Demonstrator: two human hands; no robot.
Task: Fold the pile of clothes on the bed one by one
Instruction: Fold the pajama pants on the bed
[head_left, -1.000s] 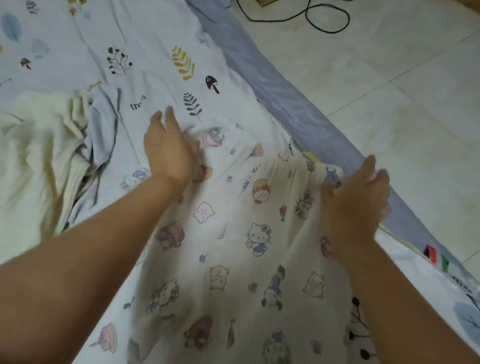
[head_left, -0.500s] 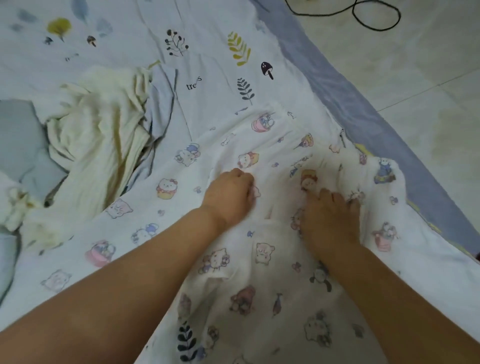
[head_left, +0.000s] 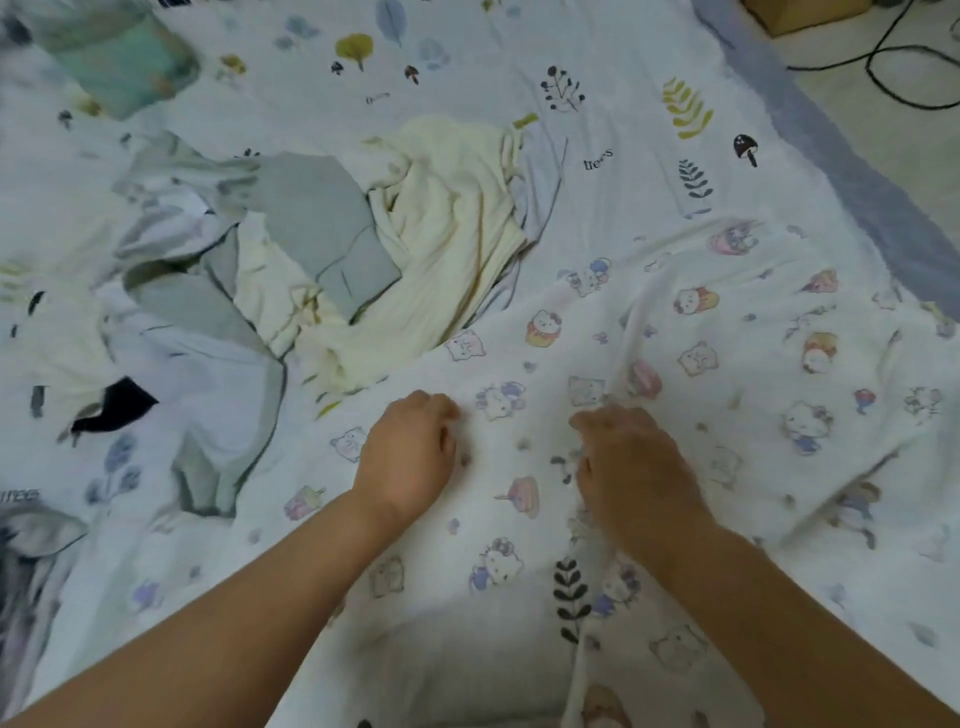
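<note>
Bedsheet (head_left: 613, 67) bears soft cartoon-print garment (head_left: 727, 364), both hands' curled fingers (head_left: 441, 410) gripping.

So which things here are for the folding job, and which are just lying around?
For the job:
- left hand and right hand, both on the cartoon-print cloth
- cream garment, grey garment and the other crumpled clothes still waiting in the pile

Just lying about:
- leaf-print bedsheet underneath
- black cable on the floor
- green bundle at the far corner

Home bedroom, patterned bedsheet (head_left: 597, 171), heaped clothes (head_left: 322, 249), tiled floor (head_left: 924, 135)
</note>
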